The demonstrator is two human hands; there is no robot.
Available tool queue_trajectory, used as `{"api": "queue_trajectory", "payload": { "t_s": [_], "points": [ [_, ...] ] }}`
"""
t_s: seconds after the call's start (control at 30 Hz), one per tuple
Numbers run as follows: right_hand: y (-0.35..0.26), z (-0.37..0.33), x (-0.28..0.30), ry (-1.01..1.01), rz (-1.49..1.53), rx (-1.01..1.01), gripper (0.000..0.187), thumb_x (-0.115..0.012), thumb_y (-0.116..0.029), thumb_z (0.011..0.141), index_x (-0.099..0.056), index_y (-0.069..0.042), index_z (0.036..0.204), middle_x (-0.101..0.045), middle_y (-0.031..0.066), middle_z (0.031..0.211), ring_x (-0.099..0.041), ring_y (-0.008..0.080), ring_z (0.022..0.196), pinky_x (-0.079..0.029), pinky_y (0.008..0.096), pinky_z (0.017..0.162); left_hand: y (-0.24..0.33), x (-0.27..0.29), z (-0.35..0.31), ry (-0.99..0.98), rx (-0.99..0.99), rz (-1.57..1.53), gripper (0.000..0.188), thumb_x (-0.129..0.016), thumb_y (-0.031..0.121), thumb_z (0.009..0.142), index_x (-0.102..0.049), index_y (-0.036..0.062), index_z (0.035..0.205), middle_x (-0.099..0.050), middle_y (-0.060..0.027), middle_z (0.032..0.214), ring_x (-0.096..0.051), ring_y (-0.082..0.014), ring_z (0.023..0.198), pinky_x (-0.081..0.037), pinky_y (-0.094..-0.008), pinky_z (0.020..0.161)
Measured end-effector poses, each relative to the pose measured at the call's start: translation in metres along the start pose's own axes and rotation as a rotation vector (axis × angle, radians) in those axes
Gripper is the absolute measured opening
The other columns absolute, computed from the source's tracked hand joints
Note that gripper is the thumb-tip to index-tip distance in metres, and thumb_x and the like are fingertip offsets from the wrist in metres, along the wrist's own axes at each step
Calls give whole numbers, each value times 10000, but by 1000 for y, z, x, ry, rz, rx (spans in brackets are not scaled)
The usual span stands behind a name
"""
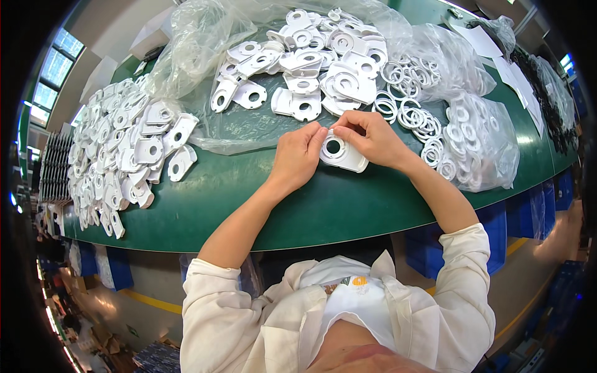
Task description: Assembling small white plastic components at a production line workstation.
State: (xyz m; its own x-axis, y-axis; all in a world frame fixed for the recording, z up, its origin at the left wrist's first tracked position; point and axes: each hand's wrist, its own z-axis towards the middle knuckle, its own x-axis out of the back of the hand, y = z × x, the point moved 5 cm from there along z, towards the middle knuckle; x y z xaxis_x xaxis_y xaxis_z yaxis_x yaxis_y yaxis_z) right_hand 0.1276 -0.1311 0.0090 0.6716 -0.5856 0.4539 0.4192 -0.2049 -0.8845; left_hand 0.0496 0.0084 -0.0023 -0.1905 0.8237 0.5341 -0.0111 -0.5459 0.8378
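white plastic bracket (341, 152) with round hole, pinched by both hands

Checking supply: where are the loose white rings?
In the head view, the rings lie right of centre on the green table, beside the heap of white plates.

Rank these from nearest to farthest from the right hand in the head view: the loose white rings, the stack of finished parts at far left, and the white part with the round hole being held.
1. White part with the round hole: held by the right hand, at centre.
2. Loose white rings: just beyond it, to the right.
3. Stack of finished parts: far left on the green table.
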Motion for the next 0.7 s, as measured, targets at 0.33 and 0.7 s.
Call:
{"api": "queue_trajectory", "payload": {
  "t_s": [0.33, 0.7],
  "points": [
    [5, 3, 7, 291, 523, -39, 146, -570, -168, 947, -568, -23, 963, -623, 0, 803, -514, 18, 684, -398, 178, 605, 4, -19, -1, -74, 15, -456, 377, -604, 196, 906, -382, -14, 1125, -651, -158, 868, -639, -196, 744, -493, -330, 649],
    [5, 1, 8, 304, -21, -49, 271, -777, -132, 757, -535, -45, 843, -569, -20, 708, -500, 18, 623, -389, 176, 532, 15, -15, -7, -108, -106, 30, 394, -577, 195, 879, -382, -24, 1140, -630, -266, 837, -601, -457, 784, -453, -510, 686]
  ]
}}
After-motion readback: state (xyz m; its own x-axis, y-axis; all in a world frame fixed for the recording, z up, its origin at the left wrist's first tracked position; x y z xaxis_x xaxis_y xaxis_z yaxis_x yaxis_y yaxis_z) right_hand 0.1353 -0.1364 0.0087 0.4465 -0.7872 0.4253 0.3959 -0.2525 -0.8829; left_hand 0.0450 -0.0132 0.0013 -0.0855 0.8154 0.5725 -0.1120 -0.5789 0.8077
